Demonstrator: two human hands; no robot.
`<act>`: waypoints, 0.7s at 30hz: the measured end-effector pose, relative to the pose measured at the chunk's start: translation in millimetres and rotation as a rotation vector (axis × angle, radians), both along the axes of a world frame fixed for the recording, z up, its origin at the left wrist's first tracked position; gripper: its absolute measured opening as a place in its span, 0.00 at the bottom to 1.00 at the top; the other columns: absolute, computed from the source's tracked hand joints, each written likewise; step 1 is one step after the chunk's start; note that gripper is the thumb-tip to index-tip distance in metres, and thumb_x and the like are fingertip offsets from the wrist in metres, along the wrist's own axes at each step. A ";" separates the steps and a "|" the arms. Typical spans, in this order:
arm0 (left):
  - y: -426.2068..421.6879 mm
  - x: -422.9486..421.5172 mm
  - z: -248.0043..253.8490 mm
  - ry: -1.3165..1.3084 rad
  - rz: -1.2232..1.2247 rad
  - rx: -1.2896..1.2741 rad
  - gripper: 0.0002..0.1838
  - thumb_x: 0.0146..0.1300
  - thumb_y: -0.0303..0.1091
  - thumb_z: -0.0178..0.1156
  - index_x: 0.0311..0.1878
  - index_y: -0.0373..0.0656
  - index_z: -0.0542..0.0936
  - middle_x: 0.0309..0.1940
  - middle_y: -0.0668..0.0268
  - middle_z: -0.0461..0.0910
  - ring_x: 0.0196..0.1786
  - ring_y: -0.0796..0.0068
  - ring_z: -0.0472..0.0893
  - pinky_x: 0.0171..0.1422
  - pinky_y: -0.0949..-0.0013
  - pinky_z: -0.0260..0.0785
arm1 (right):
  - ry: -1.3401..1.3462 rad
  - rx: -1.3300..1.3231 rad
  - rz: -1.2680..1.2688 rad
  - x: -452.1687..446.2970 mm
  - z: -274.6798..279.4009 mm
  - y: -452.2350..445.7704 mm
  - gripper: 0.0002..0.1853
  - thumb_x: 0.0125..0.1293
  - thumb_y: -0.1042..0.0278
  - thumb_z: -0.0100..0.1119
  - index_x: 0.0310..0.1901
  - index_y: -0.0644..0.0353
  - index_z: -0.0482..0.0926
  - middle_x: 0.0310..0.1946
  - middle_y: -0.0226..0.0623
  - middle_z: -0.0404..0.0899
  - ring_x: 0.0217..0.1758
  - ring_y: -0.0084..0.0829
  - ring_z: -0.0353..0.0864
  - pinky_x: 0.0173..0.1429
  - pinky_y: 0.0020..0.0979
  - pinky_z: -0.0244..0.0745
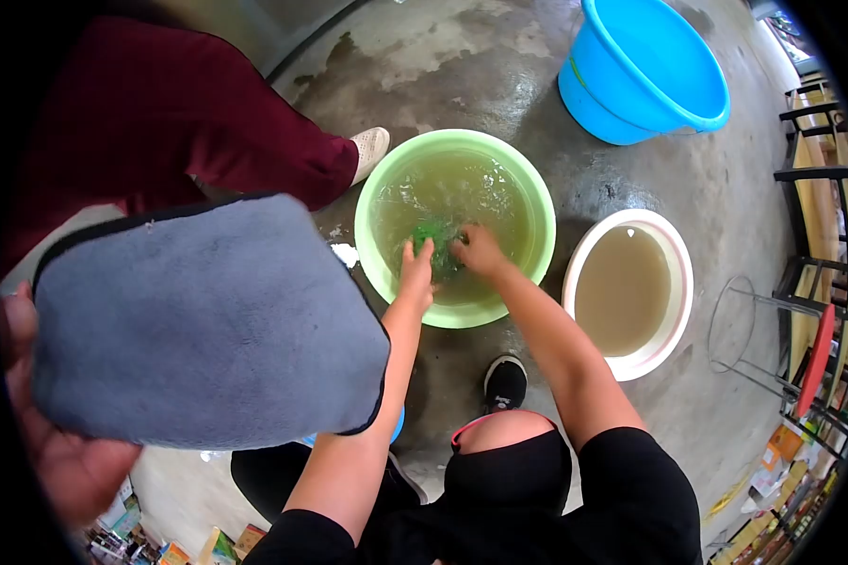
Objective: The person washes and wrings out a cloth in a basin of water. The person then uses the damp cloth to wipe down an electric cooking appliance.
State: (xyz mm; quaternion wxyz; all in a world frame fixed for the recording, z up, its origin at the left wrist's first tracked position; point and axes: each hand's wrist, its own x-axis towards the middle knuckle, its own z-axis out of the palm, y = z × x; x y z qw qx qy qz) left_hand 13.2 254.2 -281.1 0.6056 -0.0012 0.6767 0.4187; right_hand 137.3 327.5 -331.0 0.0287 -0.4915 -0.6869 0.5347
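Note:
In the head view, a light green basin [531, 179] of murky, rippling water stands on the floor before me. A bright green, stringy-looking bunch [430, 233] is at the water's surface; I cannot make out its kind. My left hand [418, 273] holds it from the near left side, fingers around its edge. To its right, my right hand [481, 250] has its fingers curled in at the bunch's edge, closed on something dark and partly hidden by the water. A grey cloth [207, 325] with black edging, held by another person's hand [71, 461], covers part of my left arm's side.
A white basin [683, 282] of brown water stands right of the green one. Behind it is a large blue tub [575, 94]. A red-topped stool [817, 363] lies near shelves [810, 217] at right. A person in maroon trousers [245, 122] is at left. The concrete floor [499, 85] is wet.

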 end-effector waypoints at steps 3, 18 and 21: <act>14.7 -12.9 0.3 -0.215 0.148 -0.075 0.34 0.64 0.48 0.52 0.68 0.48 0.52 0.65 0.55 0.57 0.64 0.53 0.62 0.61 0.45 0.60 | 0.287 -0.240 -0.087 0.9 10.4 0.4 0.22 0.52 0.63 0.60 0.50 0.58 0.71 0.42 0.42 0.75 0.48 0.37 0.73 0.52 0.34 0.68; 7.7 4.9 0.9 -0.474 0.231 0.154 0.16 0.65 0.47 0.52 0.46 0.44 0.74 0.35 0.64 0.76 0.39 0.69 0.76 0.42 0.60 0.72 | 0.245 0.283 -0.344 -24.5 42.1 -44.2 0.24 0.64 0.49 0.51 0.50 0.63 0.68 0.44 0.57 0.71 0.45 0.51 0.72 0.49 0.42 0.68; 4.3 0.3 -24.6 -0.289 0.137 0.143 0.14 0.63 0.41 0.54 0.43 0.41 0.74 0.33 0.64 0.76 0.39 0.69 0.77 0.40 0.61 0.73 | 0.322 0.058 -0.401 -25.4 32.4 -34.0 0.23 0.65 0.49 0.49 0.42 0.65 0.73 0.32 0.50 0.76 0.37 0.43 0.76 0.44 0.38 0.70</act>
